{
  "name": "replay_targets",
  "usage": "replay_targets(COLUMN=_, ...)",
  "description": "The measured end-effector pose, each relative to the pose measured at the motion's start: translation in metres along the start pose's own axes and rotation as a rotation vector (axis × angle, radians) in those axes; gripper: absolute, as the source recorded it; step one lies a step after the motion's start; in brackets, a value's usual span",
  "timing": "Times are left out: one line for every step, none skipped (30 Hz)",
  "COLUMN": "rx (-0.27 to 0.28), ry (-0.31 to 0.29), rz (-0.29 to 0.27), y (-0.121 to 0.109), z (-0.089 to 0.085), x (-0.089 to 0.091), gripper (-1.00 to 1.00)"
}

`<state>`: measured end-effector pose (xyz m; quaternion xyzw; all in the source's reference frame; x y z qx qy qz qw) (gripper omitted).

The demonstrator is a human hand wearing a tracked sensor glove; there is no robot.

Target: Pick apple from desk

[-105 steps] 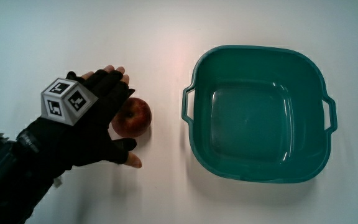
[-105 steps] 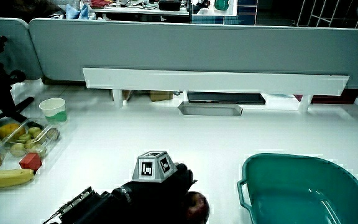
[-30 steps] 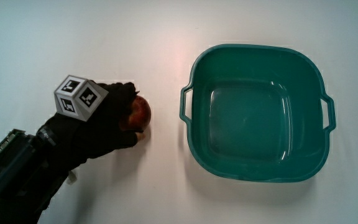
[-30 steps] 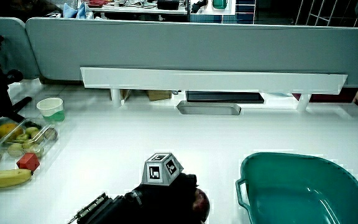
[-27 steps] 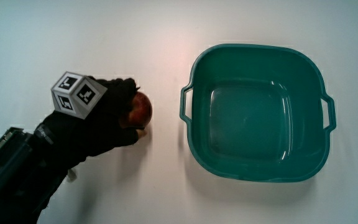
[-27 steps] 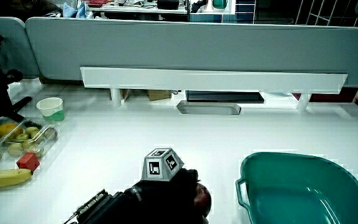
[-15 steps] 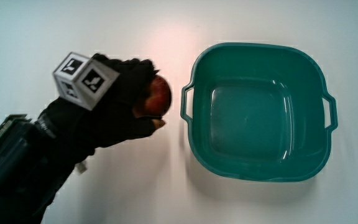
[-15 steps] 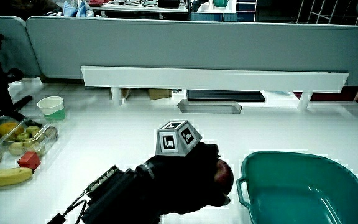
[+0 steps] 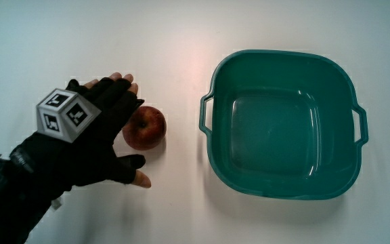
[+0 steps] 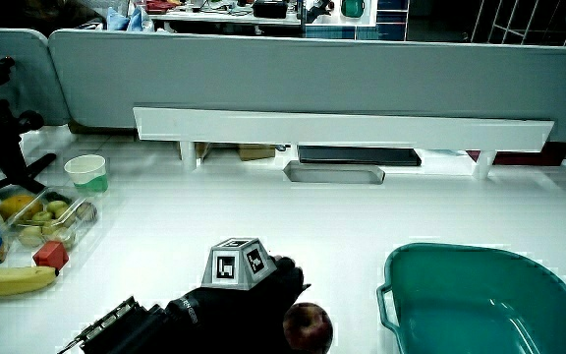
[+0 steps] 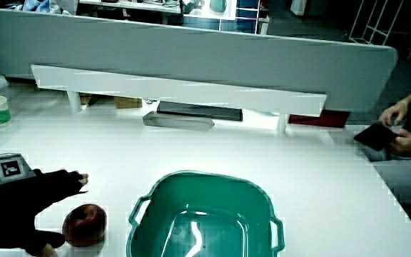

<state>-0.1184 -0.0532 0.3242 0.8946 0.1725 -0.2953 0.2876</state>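
Apple (image 9: pixel 145 127): red, resting on the desk (image 9: pixel 80 41), at 9 o'clock from the teal basin (image 9: pixel 283 126).
Hand (image 9: pixel 90 139): beside the apple, fingers spread, holding nothing.
Handling: likely firm, smooth, light; roundness may roll.
Hold: cup it around the widest part.

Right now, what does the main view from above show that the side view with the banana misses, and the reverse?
Only the main view shows the green plastic basin whole, with both handles, and the black-gloved hand with its thumb nearer the person than the round red apple. Only a side view shows the low grey partition, the yellow banana and a white-and-green paper cup. Both share the hand, apple, basin and white table.
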Motion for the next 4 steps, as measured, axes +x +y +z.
replay_targets(rx=-0.015, ry=0.021, rz=0.019, y=0.0, z=0.002, x=0.006, gripper=1.0)
replay_targets(rx=-0.027, ry=-0.034, rz=0.024, y=0.003, z=0.0, x=0.007, gripper=1.0)
replay_targets(rx=-0.02, ry=-0.027, rz=0.009, y=0.004, z=0.001, x=0.013, gripper=1.0)
replay_targets(rx=-0.015, ry=-0.033, rz=-0.005, y=0.006, z=0.001, x=0.017, gripper=1.0)
